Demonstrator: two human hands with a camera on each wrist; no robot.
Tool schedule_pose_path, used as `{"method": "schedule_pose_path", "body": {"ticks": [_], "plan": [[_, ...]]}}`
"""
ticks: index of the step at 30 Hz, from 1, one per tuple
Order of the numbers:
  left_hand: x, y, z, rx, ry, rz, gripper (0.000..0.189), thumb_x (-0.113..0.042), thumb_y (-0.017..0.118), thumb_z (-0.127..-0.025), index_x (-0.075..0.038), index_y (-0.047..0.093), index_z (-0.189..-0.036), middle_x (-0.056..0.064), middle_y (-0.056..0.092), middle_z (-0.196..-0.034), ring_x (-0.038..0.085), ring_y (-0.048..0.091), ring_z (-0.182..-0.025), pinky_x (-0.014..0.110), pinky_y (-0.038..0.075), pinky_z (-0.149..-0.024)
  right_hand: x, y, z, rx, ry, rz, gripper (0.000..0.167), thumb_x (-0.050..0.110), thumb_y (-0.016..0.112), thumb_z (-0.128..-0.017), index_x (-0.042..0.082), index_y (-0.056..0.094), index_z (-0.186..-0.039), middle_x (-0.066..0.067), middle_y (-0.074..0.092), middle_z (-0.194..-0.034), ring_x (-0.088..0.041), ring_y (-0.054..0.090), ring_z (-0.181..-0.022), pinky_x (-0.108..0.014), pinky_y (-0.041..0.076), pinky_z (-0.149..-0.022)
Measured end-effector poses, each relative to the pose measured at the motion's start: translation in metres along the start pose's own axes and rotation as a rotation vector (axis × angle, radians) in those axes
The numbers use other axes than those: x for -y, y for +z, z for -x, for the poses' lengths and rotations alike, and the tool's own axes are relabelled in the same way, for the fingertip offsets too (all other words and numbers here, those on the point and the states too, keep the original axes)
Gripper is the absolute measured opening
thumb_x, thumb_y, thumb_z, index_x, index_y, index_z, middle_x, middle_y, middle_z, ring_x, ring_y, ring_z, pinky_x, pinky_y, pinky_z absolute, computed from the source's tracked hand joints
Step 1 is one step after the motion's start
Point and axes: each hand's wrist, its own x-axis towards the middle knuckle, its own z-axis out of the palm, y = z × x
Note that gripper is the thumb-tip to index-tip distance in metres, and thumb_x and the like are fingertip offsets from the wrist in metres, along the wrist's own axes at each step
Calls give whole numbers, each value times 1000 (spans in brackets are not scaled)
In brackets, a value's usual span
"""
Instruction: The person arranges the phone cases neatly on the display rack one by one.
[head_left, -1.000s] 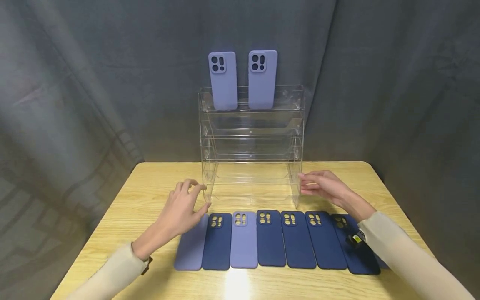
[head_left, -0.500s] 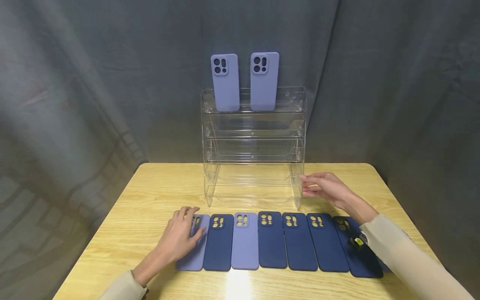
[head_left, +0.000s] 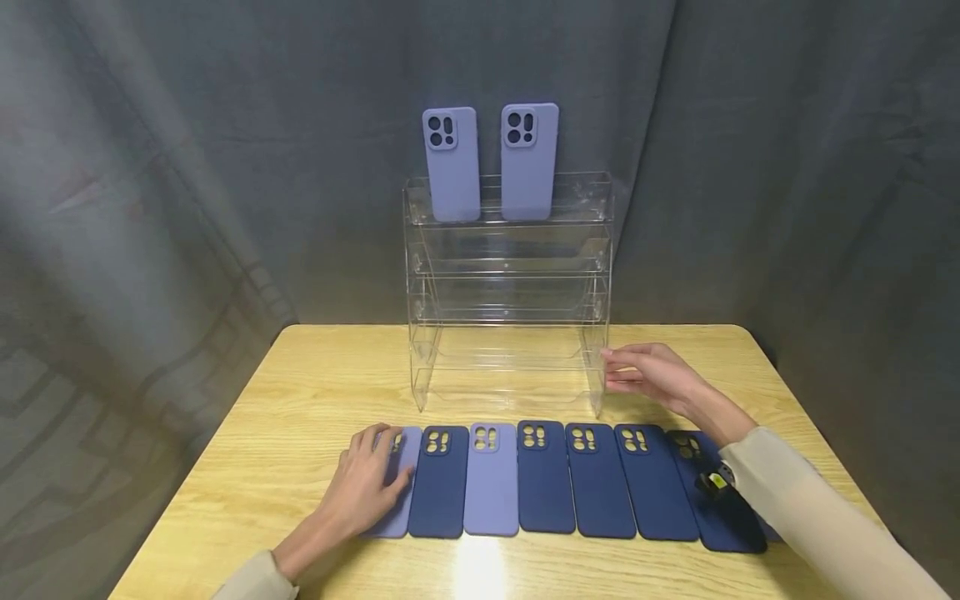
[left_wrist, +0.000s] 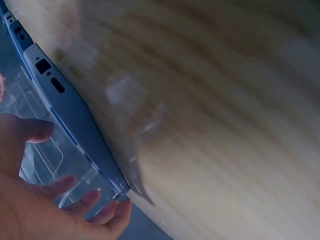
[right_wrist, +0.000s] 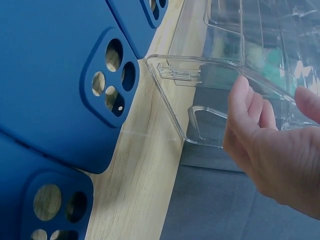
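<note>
My left hand (head_left: 365, 483) lies over the leftmost lavender phone case (head_left: 401, 492), its fingers spread toward the case's camera end and long edges. In the left wrist view, thumb and fingers stand apart above that case (left_wrist: 75, 120); firm contact cannot be made out. My right hand (head_left: 656, 379) touches the outer right side of the clear acrylic display rack (head_left: 506, 317) with its fingertips. Seen from the right wrist, its fingers (right_wrist: 242, 102) are fairly straight against the clear side panel. Two lavender phone cases (head_left: 453, 179) stand upright in the rack's top tier.
A row of phone cases lies in front of the rack: several navy ones (head_left: 543, 483) and another lavender one (head_left: 491, 492). My right forearm passes over the far-right navy case (head_left: 731, 521). Behind the wooden table (head_left: 300, 392) hangs a grey curtain (head_left: 225, 167).
My left hand has come away from the rack's lower left side and moved down and toward me onto the leftmost lavender case. The right hand stays at the rack's right side.
</note>
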Motion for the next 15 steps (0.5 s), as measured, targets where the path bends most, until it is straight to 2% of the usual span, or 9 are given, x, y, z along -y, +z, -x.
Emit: {"method": "schedule_pose_path", "body": {"ticks": [6, 11, 15], "plan": [[-3, 3, -2, 5, 3, -15, 60, -32, 80, -92, -6, 58, -142, 22, 57, -141, 45, 54, -133, 62, 55, -95, 1, 1, 1, -3, 2, 10, 73, 33, 64, -106, -15, 36, -152, -9, 63, -119, -15, 73, -104, -29, 61, -99], [-5, 6, -4, -1, 24, -23, 60, -32, 79, -91, -7, 59, -141, 21, 57, -140, 45, 55, -131, 61, 55, -92, 0, 0, 0, 1, -3, 13, 74, 35, 65, -105, -15, 37, -152, -5, 64, -115, -15, 73, -104, -29, 62, -98], [-6, 5, -8, 22, 20, -38, 63, -31, 79, -89, -6, 58, -143, 23, 56, -142, 48, 53, -132, 63, 55, -93, 0, 0, -1, 3, -7, 13, 73, 35, 65, -105, -14, 39, -151, -6, 65, -116, -13, 72, -102, -28, 62, -97]]}}
